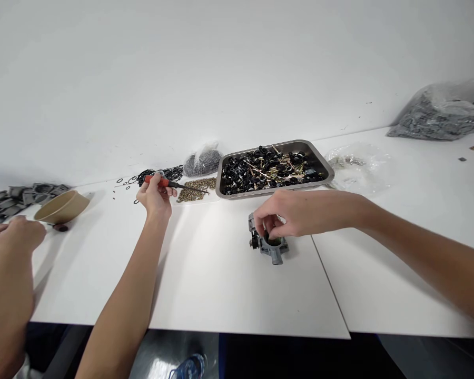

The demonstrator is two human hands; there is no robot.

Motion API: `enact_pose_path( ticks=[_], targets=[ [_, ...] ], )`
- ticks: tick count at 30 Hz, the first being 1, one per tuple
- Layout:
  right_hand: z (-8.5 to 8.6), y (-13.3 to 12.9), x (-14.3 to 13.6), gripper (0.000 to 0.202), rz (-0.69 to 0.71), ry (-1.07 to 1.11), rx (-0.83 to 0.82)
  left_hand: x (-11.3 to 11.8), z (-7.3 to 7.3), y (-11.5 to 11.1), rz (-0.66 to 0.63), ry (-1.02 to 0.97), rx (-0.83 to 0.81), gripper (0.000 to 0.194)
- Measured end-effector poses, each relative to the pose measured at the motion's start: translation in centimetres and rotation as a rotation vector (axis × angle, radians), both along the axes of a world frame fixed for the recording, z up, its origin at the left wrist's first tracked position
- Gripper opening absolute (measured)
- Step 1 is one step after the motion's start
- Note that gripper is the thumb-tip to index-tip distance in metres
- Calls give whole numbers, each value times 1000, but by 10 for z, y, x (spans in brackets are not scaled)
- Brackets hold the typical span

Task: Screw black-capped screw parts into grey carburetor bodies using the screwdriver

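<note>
My left hand [156, 197] is closed around the red and black handle of a screwdriver [164, 181]. Its thin dark shaft points right, with the tip over a patch of small brass-coloured parts [191, 192]. My right hand [286, 213] reaches down onto a grey housing [275, 253] with a round opening, a short pipe stub facing me and a black fitting on its left side. The fingers of that hand are bent together at the opening; whatever they pinch there is hidden.
Behind the housing sits a metal tray [219, 184] of black rings and brass-coloured pins. Around it lie black O-rings [174, 172], a bag of dark parts [203, 162] and a clear bag [363, 168]. At left, a co-worker's hands [18, 237] are beside a tan bowl [63, 208].
</note>
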State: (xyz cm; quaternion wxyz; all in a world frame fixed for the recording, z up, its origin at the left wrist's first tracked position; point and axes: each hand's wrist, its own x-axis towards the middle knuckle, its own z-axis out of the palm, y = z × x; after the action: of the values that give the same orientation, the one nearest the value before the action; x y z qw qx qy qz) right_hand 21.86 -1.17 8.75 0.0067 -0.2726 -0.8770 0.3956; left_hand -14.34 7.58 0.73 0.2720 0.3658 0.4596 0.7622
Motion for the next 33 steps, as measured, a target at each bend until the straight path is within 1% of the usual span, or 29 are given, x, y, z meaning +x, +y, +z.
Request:
enact_pose_path(
  ticks=[6, 13, 17, 20, 23, 26, 30, 33],
  targets=[
    [-7, 4, -1, 15, -11, 46, 64, 0, 0, -1, -9, 3, 7, 26],
    [-17, 14, -3, 13, 0, 34, -45, 3, 3, -3, 4, -3, 2, 22],
    [-20, 23, -2, 18, 44, 65, -106, 8, 12, -7, 19, -38, 9, 15],
    [-22, 32, 1, 30, 54, 112, -204, 11, 24, -12, -3, -104, 3, 18],
    [-25, 37, 2, 38, -28, 180, -274, 16, 35, -19, -85, -164, 5, 20],
    [-31, 38, -1, 40, -160, 260, -204, 28, 42, -27, -171, -189, 14, 18],
    [-44, 38, -8, 44, -326, 362, -129, 54, 44, -38, -278, -176, -9, 19],
    [-53, 39, -12, 44, -389, 405, -105, 73, 43, -45, -341, -150, -39, 21]
  ],
)
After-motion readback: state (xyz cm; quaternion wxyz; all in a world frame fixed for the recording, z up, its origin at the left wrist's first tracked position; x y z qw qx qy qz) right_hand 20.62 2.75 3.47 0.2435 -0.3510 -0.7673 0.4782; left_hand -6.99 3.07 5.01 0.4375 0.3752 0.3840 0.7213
